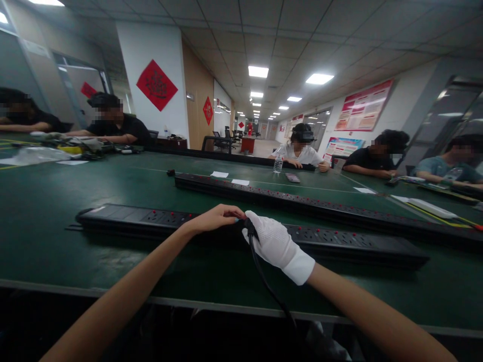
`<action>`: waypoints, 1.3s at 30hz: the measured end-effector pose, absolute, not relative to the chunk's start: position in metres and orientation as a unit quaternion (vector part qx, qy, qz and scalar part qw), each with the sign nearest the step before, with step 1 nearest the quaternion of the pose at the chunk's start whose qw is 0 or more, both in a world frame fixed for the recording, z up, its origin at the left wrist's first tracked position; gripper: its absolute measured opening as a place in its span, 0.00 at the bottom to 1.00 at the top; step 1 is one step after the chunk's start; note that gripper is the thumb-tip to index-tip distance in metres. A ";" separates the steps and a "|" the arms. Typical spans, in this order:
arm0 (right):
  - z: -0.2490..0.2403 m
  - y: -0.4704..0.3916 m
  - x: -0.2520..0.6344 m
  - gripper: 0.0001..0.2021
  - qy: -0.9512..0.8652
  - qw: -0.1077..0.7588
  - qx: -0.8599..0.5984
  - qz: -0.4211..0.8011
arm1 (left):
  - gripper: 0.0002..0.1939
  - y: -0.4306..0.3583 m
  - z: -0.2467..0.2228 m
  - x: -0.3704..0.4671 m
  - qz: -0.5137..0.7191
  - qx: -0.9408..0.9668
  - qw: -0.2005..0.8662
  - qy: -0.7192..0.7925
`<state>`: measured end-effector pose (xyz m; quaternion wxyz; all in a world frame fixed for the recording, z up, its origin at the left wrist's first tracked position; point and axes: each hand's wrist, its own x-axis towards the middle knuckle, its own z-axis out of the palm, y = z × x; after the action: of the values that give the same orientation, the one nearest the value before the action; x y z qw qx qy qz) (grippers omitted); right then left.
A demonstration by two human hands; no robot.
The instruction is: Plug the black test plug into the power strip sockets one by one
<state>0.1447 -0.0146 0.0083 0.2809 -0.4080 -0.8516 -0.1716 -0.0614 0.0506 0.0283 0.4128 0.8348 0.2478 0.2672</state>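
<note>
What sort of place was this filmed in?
Probably an electrical workshop in an office-like space: long black power strips on a large green table, with several people around it.

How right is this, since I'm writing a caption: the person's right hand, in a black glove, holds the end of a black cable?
Not quite: the glove is white, not black, as the head view shows. The right hand does hold the end of a black cable.
</note>
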 end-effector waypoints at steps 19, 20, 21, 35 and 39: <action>0.007 -0.014 0.146 0.22 -0.852 0.286 -0.406 -0.167 | 0.11 0.047 0.033 -0.060 0.288 0.822 0.376 0.315; 0.007 -0.014 0.146 0.22 -0.852 0.283 -0.407 -0.167 | 0.11 0.047 0.033 -0.060 0.290 0.822 0.377 0.313; 0.007 -0.014 0.146 0.22 -0.852 0.280 -0.409 -0.167 | 0.11 0.047 0.032 -0.060 0.292 0.822 0.377 0.311; 0.007 -0.014 0.146 0.22 -0.853 0.287 -0.404 -0.163 | 0.10 0.048 0.031 -0.061 0.295 0.811 0.401 0.307; 0.008 -0.015 0.146 0.22 -0.853 0.287 -0.405 -0.161 | 0.10 0.049 0.030 -0.061 0.296 0.811 0.401 0.308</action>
<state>0.1461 -0.0153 0.0078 0.2866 -0.4048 -0.8534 -0.1606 -0.0611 0.0493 0.0299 0.4005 0.8109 0.3077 0.2956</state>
